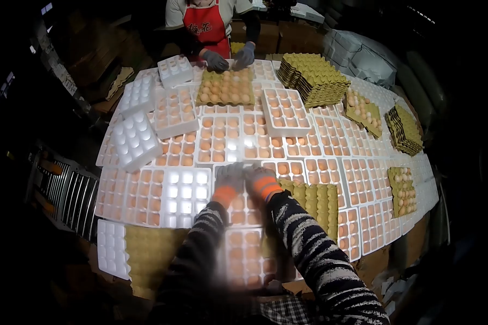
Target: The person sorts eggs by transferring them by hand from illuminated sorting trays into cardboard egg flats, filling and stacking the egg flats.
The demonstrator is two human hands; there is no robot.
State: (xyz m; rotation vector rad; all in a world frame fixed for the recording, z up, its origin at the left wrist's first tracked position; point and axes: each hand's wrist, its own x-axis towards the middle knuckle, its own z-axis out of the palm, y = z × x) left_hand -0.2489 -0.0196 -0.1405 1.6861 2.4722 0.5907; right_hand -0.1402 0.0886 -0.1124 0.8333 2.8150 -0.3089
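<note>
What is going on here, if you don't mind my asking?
The camera wearer's gloved left grip and right grip are close together over white foam trays of eggs; whether they hold anything is too blurred to tell. Opposite, a co-worker in a red apron has both gloved hands at a pulp tray of eggs. Stacked pulp trays stand nearby.

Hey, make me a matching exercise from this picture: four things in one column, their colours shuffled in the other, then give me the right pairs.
Column one:
1. The co-worker's apron
2. The cuff on the wearer's left hand
3. The foam tray just left of that hand
4. The tall stack of egg trays across the table

Column two:
A. White
B. Yellowish
C. Red
D. Orange

Right pairs: 1-C, 2-D, 3-A, 4-B.
</note>
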